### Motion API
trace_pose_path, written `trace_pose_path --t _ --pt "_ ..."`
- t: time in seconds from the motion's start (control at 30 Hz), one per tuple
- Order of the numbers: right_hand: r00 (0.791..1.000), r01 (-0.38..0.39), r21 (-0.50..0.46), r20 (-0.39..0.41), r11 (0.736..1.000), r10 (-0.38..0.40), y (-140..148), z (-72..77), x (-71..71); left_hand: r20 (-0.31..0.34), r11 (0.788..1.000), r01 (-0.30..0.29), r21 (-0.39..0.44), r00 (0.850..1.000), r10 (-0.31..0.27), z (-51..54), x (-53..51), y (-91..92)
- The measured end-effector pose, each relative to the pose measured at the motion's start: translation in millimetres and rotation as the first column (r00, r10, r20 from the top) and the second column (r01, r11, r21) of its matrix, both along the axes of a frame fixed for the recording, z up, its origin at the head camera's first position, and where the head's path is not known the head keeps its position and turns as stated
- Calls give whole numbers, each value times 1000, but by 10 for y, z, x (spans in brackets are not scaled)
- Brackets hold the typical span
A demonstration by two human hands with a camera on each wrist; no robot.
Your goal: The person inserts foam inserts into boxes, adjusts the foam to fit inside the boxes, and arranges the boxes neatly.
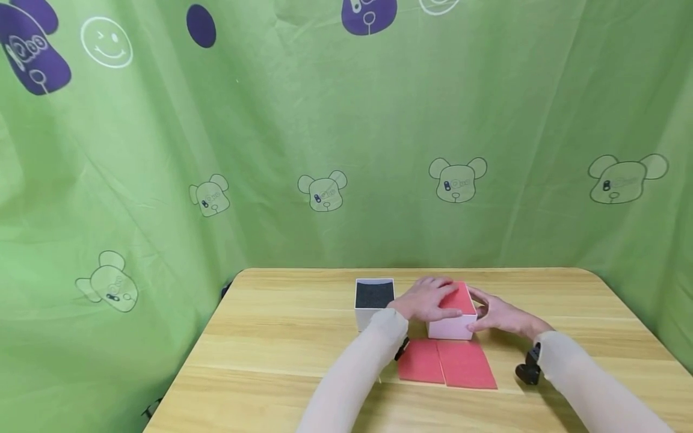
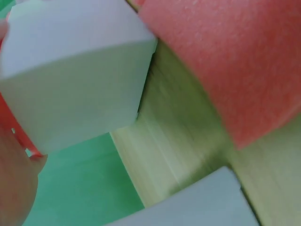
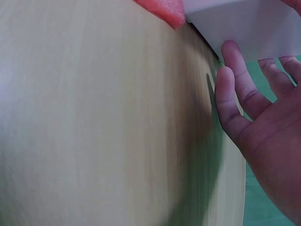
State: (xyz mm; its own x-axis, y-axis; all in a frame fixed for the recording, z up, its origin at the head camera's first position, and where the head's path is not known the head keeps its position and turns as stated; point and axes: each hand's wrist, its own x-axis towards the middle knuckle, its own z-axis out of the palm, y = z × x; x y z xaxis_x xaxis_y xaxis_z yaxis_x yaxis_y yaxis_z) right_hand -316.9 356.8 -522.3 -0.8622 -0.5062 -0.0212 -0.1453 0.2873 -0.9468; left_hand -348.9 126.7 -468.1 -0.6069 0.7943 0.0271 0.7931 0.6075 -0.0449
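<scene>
Left hand: fingers apart, on red top of white box;
Right hand: fingers apart, touching box's right side;
Box: behind two red sheets;
Room: wide rightward to table edge

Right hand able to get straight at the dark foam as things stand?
Probably not directly: the left hand and red-topped box stand between the right hand and the dark foam, though its top is uncovered.

Wood-grain tbl w/ box of blk foam, red-topped box, 2 red sheets
</scene>
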Motion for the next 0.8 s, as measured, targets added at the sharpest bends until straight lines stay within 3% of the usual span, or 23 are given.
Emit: trace_pose_path --t 0.2,0.47,0.8 --pt "1000 -11 -4 3 1000 11 8 7 -6 0 1000 -10 17 1000 10 -39 20 16" --pt "1000 0 0 4 1000 0 -14 6 -8 39 998 -22 60 999 20 11 42 52" --pt "1000 2 3 1 1000 -2 -1 -5 0 35 997 -32 76 999 29 -22 41 99"
